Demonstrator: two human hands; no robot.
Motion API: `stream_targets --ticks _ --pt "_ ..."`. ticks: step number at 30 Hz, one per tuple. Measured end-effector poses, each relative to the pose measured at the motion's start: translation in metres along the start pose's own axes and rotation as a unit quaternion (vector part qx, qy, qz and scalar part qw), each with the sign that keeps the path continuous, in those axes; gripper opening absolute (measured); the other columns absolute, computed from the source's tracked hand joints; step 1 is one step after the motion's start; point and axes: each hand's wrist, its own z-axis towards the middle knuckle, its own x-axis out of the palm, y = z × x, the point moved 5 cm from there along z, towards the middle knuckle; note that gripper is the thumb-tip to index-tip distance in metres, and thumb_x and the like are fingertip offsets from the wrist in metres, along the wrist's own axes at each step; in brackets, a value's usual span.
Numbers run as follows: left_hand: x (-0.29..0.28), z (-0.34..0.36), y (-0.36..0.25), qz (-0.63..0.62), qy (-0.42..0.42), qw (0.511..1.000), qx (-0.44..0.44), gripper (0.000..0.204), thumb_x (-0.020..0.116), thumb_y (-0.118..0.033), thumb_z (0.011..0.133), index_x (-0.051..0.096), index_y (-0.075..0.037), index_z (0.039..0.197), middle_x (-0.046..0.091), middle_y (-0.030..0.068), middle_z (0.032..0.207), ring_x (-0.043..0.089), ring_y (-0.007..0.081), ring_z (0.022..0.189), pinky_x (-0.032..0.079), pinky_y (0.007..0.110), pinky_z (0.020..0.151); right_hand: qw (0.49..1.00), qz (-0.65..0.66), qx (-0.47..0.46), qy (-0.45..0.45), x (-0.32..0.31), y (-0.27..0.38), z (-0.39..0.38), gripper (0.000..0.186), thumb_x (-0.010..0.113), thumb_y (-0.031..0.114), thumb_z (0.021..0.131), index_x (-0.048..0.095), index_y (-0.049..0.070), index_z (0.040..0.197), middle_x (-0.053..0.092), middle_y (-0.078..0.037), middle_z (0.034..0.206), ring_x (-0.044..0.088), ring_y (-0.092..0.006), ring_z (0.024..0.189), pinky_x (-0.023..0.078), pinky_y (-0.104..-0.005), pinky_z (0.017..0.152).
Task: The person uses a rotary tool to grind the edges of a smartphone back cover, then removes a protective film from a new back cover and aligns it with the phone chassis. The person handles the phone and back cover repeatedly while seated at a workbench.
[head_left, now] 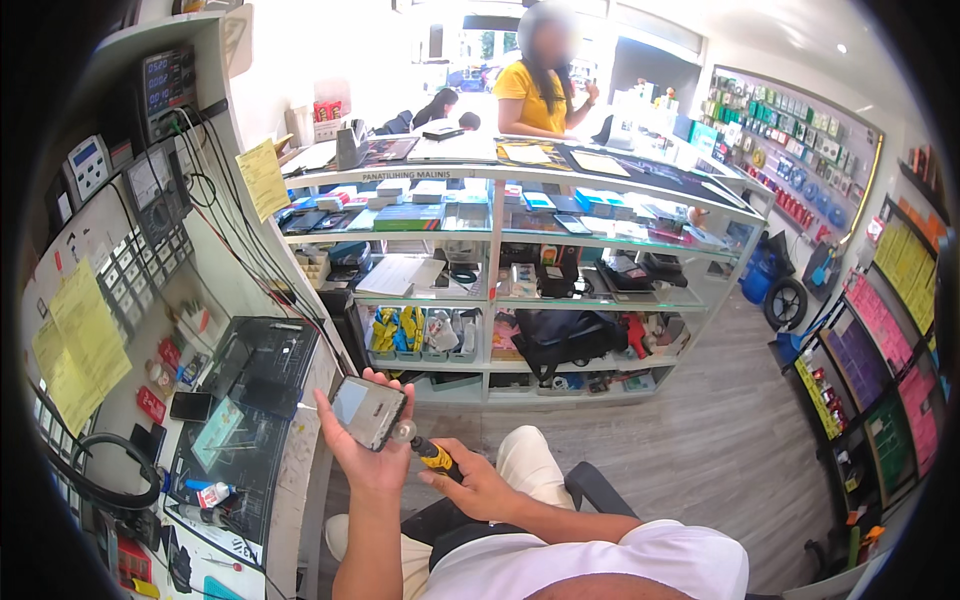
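Note:
My left hand [370,455] cradles a phone [368,408], its grey inner side or back showing upward, with fingertips around its edges. My right hand [462,485] grips a yellow-and-black cylindrical hand tool [437,457]; the small round, pale head [405,430] at its tip is against or very near the phone's lower right corner. Left of both hands is the workbench with a dark work mat [250,360], a black phone [190,407], a light blue translucent panel [213,435] and a small white bottle [213,494].
A glass display counter [489,270] full of boxes spans the front; a person in yellow [525,100] stands behind it. Meters [155,195] and cables line the left cubicle wall. A chair armrest [590,492] is beside my legs. Coloured racks [880,380] stand at right.

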Motion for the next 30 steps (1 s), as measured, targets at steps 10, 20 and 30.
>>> stream_targets --ticks 10,20,30 --pt "-0.003 -0.020 -0.017 0.069 -0.015 0.997 0.003 0.067 0.054 -0.065 0.100 0.064 -0.003 0.122 0.073 0.0102 0.102 0.071 0.0279 0.089 0.055 0.048 0.099 0.977 0.193 0.086 -0.033 0.001 -0.005 0.007 0.036 0.071 0.028 0.101 0.060 0.006 0.128 0.060 -0.001 0.088 0.054 -0.0085 0.078 0.045 -0.0244 0.072" --pt "-0.027 -0.054 -0.029 0.240 -0.010 0.970 0.023 0.078 0.048 -0.067 0.101 0.056 0.003 0.135 0.071 0.0194 0.101 0.070 0.0310 0.097 0.056 0.044 0.093 0.936 0.279 0.204 0.073 0.016 -0.003 0.029 0.031 0.070 0.037 0.101 0.067 0.006 0.104 0.050 0.004 0.068 0.044 -0.0064 0.060 0.036 -0.0246 0.057" --pt "-0.040 -0.067 -0.043 0.307 -0.003 0.952 0.006 0.079 0.051 -0.064 0.101 0.054 0.004 0.140 0.071 0.0181 0.102 0.072 0.0260 0.094 0.059 0.039 0.087 0.921 0.303 0.213 0.123 0.030 -0.011 0.027 0.029 0.073 0.034 0.098 0.067 0.006 0.104 0.050 0.004 0.065 0.045 -0.0066 0.058 0.035 -0.0245 0.057"
